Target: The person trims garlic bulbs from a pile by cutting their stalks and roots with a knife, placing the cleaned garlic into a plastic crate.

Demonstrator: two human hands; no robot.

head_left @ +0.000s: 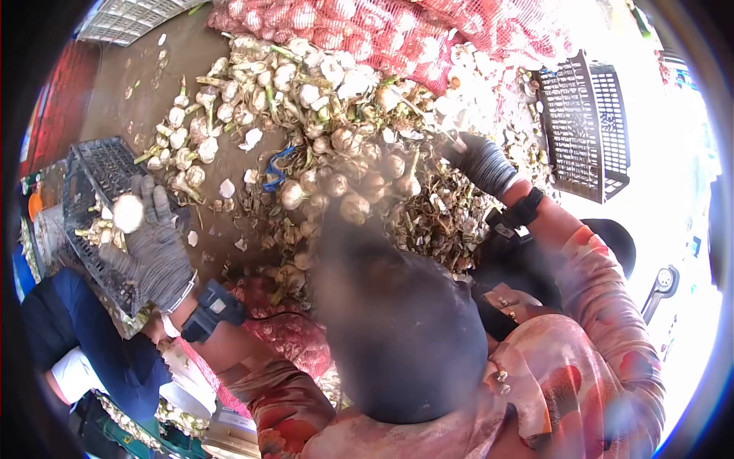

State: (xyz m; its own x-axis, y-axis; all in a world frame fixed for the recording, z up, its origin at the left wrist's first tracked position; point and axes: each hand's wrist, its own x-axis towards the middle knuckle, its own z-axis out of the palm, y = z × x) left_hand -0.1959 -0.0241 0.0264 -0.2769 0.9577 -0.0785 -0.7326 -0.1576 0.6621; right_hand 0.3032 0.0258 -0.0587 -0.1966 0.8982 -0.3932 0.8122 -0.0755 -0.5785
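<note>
My left hand (157,249), in a grey glove, is open with its fingers spread over the side of a black plastic crate (95,164). A pale garlic bulb (128,213) appears by those fingers, above the crate; whether they touch is unclear. Several trimmed bulbs lie inside the crate. My right hand (483,164), also gloved, is closed at the right edge of a heap of garlic (355,149) with stalks on. A thin pale piece shows at its fingertips, too blurred to name.
Red mesh sacks of garlic (329,30) lie behind the heap. Upright black crates (577,126) stand at the right, a grey crate (130,19) at the back left. Dry peelings (451,222) cover the near side. Another person's dark sleeve (99,336) is at lower left.
</note>
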